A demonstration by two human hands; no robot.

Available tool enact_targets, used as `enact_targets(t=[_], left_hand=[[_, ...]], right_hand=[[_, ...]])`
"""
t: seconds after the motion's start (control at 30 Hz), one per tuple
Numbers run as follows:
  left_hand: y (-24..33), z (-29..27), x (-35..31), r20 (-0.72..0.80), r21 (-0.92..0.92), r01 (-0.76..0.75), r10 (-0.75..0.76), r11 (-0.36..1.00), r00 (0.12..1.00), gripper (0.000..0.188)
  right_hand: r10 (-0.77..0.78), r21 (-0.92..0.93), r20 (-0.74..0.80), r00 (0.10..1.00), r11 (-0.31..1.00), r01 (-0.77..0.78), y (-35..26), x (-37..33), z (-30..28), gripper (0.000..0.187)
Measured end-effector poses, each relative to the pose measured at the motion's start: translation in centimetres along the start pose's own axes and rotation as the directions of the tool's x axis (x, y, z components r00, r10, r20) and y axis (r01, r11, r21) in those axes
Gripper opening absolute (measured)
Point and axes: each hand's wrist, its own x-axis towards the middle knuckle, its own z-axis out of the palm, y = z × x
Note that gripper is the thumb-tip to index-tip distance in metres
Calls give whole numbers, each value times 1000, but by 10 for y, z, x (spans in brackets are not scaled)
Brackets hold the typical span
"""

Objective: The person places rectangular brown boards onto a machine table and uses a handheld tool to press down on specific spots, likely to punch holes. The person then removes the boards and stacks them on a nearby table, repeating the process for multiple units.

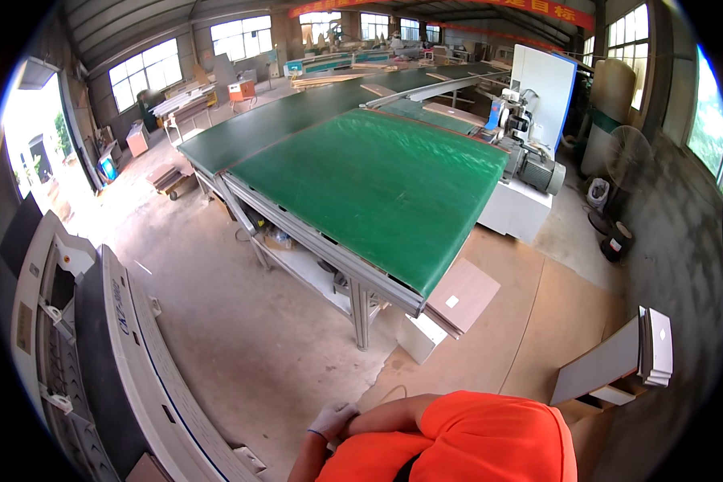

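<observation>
My left hand (329, 419), in a pale glove with a blue cuff, is at the lower middle of the view. It looks closed over my right wrist, close in front of my orange shirt (490, 438). The bare right forearm (390, 416) crosses toward it from the right, and the right hand itself is hidden there. Neither hand touches the conveyor. Beyond them stands a long table conveyor with a bright green belt (361, 185) on a metal frame (321, 237). Brown boards (463, 296) lie stacked below its near right corner.
A long white machine (140, 345) runs along the left. At the belt's right side is a unit with a grey motor (541, 173). Stacked panels (610, 365) lean at the right, near a standing fan (628, 161). A low board trolley (169, 178) sits left of the conveyor.
</observation>
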Motion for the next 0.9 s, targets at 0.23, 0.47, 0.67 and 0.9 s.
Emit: enact_targets(t=[0.23,0.47,0.67,0.9], left_hand=[[-6,27,6,-73,-143,54,-65,988,995,43],[0,18,-52,-266,-157,116,-156,981,951,48],[-39,40,-127,-368,-54,39,-57,998,928,65],[-105,116,-245,-698,-178,-43,-95,983,709,42]], right_hand=[[-38,-6,95,995,999,39,30,0,-16,42],[-234,-142,292,927,948,284,-27,49,-1,42],[-379,-218,520,766,807,548,-122,62,89,43],[-449,-119,716,534,675,728,-198,5,235,43]])
